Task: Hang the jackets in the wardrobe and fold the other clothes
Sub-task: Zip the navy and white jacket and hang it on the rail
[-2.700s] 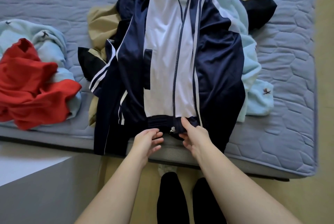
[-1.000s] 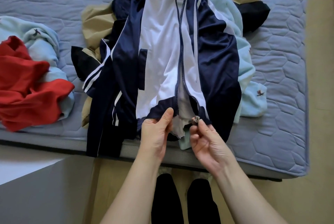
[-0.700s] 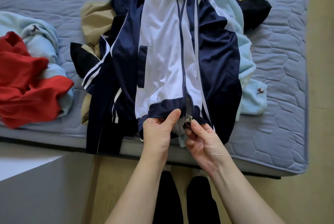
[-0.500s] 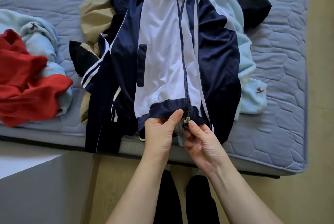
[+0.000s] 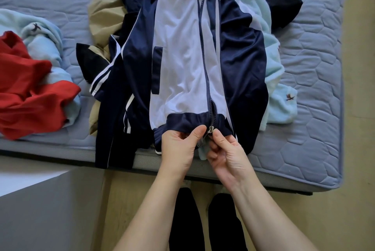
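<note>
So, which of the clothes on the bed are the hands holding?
The navy and white jacket: the left hand grips its hem, the right hand pinches it by the zipper slider. The red garment lies untouched.

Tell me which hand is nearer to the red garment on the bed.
Left. The left hand grips the jacket hem, closer to the red garment; the right hand, at the zipper slider, lies beyond the left, farther away.

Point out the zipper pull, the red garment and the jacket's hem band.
zipper pull (image 5: 210, 129), head view, metal slider.
red garment (image 5: 30, 96), head view, middle folds.
hem band (image 5: 182, 122), head view, navy ribbing.
</note>
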The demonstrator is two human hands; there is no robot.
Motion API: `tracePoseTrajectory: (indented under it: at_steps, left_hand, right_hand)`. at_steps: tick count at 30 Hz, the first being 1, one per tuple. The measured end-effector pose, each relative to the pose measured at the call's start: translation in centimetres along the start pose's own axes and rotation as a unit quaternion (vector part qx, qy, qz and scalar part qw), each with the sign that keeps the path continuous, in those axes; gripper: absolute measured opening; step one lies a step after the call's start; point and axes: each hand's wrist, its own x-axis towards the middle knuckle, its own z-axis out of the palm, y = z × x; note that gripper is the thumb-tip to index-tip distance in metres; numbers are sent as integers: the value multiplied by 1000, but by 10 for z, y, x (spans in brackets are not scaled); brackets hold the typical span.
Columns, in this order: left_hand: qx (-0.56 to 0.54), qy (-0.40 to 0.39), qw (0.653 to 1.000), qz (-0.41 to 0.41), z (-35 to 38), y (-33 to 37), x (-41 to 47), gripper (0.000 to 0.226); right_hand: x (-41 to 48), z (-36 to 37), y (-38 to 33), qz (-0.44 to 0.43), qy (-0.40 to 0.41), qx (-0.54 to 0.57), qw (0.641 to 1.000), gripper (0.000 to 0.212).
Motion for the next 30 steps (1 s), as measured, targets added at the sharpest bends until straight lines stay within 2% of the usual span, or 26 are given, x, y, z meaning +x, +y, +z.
tracePoseTrajectory:
  at_steps: [4,7,11,15,21,24,26,30]
  left_hand:
    - [61,-29,998,4,-6,1,4,9]
    - [91,-50,994,-23,-12,-3,11,29]
    - [130,-40,989,-66,-16,-9,12,52]
    - [189,-46,978,-77,-17,-16,7,39]
    - [225,-55,972,-38,-17,-17,12,43]
    - [233,-63,970,-20,-20,-16,12,42]
    - [228,-66,971,-19,-22,-15,12,40]
    - [243,-58,968,-29,-27,-11,9,47]
  right_hand:
    - [1,-1,0,-22,20,-20,999,21]
    - [4,-2,1,-37,27,-30,999,22]
    - [2,-4,8,-48,36,-48,997,25]
    - [4,-7,12,-57,53,-57,995,19]
    - [5,-11,13,-12,53,-56,997,13]
    - [1,-17,13,31,23,-127,991,7]
    - [-3,-18,13,54,0,-174,983,15]
    - [-12,-15,7,56,-15,-224,973,16]
